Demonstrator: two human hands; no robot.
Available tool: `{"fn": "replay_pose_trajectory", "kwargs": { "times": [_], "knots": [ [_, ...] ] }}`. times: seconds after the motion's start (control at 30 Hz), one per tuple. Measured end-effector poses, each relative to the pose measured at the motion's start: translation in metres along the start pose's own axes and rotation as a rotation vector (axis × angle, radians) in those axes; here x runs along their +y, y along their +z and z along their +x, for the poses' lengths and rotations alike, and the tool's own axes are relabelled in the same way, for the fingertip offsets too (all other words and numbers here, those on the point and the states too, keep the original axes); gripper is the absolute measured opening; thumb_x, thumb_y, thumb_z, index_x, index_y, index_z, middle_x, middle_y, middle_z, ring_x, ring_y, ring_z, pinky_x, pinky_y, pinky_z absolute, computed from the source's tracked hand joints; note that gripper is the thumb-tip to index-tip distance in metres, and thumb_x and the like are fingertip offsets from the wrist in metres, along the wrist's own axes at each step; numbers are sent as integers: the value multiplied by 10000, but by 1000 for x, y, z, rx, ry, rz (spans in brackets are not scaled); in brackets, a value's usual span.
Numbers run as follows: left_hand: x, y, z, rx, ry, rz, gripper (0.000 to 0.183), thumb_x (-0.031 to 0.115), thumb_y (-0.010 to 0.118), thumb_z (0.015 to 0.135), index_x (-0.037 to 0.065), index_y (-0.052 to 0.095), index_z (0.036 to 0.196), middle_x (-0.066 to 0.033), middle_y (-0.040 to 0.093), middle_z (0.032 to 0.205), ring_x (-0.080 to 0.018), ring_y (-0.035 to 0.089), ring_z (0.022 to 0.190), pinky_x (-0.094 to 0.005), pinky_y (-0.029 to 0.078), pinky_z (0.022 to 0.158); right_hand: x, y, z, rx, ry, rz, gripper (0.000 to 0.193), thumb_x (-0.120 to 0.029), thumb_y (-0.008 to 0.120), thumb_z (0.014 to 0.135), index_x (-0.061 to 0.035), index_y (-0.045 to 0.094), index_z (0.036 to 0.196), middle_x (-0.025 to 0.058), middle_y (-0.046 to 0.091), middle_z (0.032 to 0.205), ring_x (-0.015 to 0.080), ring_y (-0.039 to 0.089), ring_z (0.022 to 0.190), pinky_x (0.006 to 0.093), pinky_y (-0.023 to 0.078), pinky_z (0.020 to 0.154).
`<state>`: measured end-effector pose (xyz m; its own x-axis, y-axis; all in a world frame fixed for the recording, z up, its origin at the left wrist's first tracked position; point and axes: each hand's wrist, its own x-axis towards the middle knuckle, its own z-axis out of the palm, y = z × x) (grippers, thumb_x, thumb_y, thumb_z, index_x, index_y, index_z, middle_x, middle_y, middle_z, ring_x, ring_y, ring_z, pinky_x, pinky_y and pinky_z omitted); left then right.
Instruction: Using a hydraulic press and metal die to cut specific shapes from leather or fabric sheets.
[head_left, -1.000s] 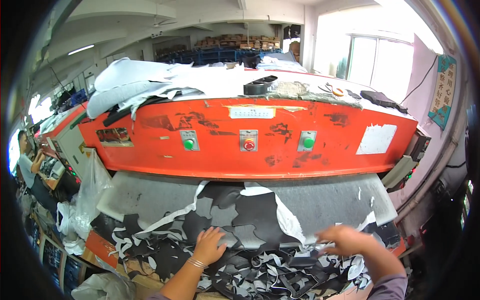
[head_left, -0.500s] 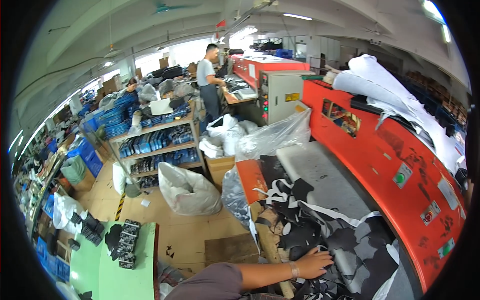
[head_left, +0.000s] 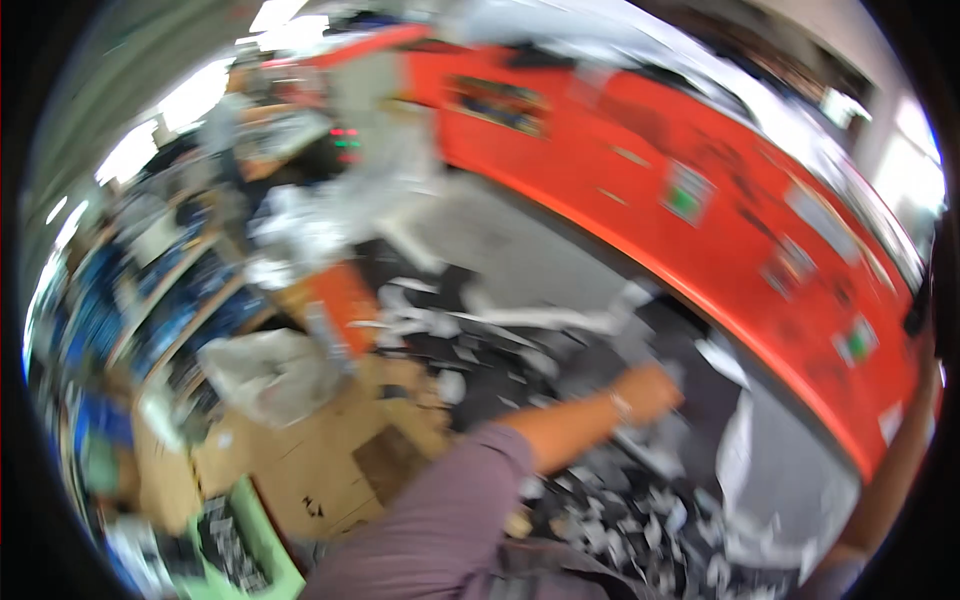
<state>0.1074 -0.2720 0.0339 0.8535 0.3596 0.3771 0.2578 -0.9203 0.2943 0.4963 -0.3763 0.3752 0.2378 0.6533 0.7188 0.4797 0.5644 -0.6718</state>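
My left hand (head_left: 650, 395) reaches over a heap of dark sheet offcuts (head_left: 590, 365) lying on the grey bed (head_left: 500, 235) of a red machine (head_left: 620, 150). Its fingers are smeared by motion, so I cannot tell whether they grip a piece. Beside that hand lies a broad dark grey sheet (head_left: 712, 385) with a white strip along its edge. Smaller black and white scraps (head_left: 640, 515) are piled nearer to me. My right forearm (head_left: 895, 470) rises along the right rim, and my right hand (head_left: 928, 345) is beside a dark object at the picture's edge, its fingers hidden.
The red machine's long side, with green buttons (head_left: 688, 192), bounds the far right. White sacks (head_left: 270, 375) and shelves of blue items (head_left: 185, 310) stand at the left. A pale green table (head_left: 262, 545) is at the lower left. A person (head_left: 222, 125) stands at the far left, blurred.
The view has swung right and tilted, blurring the picture. My left hand has moved from flat among the offcuts to farther over the heap. My right forearm has come into view at the right.
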Motion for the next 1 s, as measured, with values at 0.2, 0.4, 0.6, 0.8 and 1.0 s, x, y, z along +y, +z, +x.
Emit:
{"fn": "replay_pose_trajectory", "kwargs": {
  "times": [0.2, 0.4, 0.6, 0.8, 1.0],
  "knots": [
    [-96, 33, 8, 145, 16, 286, 249, 173, 506, 852, 118, 640, 1055, -110, 669, 1046, -276, 624, 1019, -437, 456, 916, 31, 165, -128, -190, 351, -547, 268, -261, 633, 864, -28, 574, 983, 82, 530, 852, 180, 544, 746, 355, 466, 634],
    [-39, 30, 43, -26, -37, 200, 302, 137, 573, 800, 108, 664, 1087, -86, 651, 1145, -252, 553, 1167, -467, 339, 1055, 112, 212, -233, -444, 824, -751, 545, -393, 601, 809, 22, 567, 1161, 270, 475, 1246, 401, 510, 1139, 467, 430, 965],
    [-20, 35, 36, -116, 49, 78, 284, 185, 639, 780, 119, 693, 1051, -37, 656, 1150, -230, 534, 1190, -462, 303, 1088, 130, 239, -260, -585, 888, -972, 571, -403, 626, 798, 29, 563, 1165, 316, 418, 1309, 437, 477, 1160, 498, 445, 943],
    [-37, 62, 34, -33, 237, 134, 222, 186, 603, 805, 88, 680, 989, -68, 670, 1102, -247, 602, 1100, -391, 452, 975, 134, 207, -310, -452, 609, -771, 727, -464, 731, 730, 24, 529, 1230, 342, 371, 1355, 464, 431, 1210, 484, 388, 1016],
    [-37, 75, 48, 75, 265, 102, 245, 129, 540, 799, 37, 648, 999, -113, 668, 1090, -263, 623, 1072, -383, 495, 923, 133, 179, -346, -462, 439, -629, 768, -370, 783, 706, -52, 469, 1330, 275, 447, 1357, 401, 398, 1296, 450, 331, 1056]
  ]
}}
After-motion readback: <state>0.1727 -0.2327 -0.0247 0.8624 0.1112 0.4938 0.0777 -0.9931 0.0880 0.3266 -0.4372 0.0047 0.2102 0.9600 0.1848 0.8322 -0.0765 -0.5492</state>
